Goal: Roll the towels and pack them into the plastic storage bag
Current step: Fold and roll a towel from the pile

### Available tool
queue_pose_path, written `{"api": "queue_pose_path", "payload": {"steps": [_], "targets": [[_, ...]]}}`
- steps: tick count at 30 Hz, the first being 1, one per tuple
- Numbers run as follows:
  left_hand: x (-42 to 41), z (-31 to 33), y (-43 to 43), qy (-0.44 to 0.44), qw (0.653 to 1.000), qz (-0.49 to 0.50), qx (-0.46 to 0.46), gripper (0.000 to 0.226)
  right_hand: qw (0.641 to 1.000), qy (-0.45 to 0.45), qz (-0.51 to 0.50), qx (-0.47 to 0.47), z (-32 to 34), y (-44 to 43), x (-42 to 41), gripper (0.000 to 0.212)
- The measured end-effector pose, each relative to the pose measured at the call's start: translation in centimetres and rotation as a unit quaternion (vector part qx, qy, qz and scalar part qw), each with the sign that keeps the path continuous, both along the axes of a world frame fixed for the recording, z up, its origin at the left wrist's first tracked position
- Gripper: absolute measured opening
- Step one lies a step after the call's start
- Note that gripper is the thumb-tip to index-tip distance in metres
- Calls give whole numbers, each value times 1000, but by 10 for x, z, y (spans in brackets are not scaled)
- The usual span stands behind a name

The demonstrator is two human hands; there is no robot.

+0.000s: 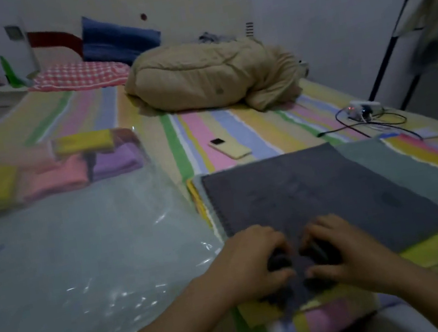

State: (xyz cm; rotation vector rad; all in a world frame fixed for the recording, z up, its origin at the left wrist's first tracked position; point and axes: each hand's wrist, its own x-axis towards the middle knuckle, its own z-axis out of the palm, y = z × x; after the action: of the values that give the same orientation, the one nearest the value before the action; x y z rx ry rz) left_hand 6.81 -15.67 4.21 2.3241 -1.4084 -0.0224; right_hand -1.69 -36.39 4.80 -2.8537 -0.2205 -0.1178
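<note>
A dark grey towel (317,193) lies flat on top of a stack of towels on the striped bed. My left hand (253,261) and my right hand (340,250) both grip its near edge, fingers curled round the first turn of a roll. Under it show a grey-green towel (401,165) and a yellow towel's (197,200) edge. The clear plastic storage bag (77,260) spreads out to the left. Rolled towels sit at its far end: yellow (82,143), pink (56,177) and purple (116,160).
A phone (229,148) lies on the sheet beyond the stack. A beige bundled quilt (206,77) fills the back middle. A power strip with cables (364,114) sits at the right. Pillows lean at the headboard. A black rack pole (401,19) stands right.
</note>
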Motion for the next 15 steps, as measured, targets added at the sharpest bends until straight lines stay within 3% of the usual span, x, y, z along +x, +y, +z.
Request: {"api": "queue_pose_path", "payload": {"steps": [2, 5, 10, 15], "targets": [[-5, -10, -11, -23, 999, -5, 42, 43, 1000, 10, 24, -16, -5, -12, -4, 41], [-6, -17, -11, -24, 999, 3, 39, 55, 997, -15, 66, -26, -9, -22, -3, 40], [-14, -28, 1, -18, 997, -23, 73, 74, 985, 6, 139, -99, -11, -34, 0, 57], [-19, -24, 6, 72, 997, 9, 10, 70, 989, -58, 138, -4, -19, -46, 4, 26]]}}
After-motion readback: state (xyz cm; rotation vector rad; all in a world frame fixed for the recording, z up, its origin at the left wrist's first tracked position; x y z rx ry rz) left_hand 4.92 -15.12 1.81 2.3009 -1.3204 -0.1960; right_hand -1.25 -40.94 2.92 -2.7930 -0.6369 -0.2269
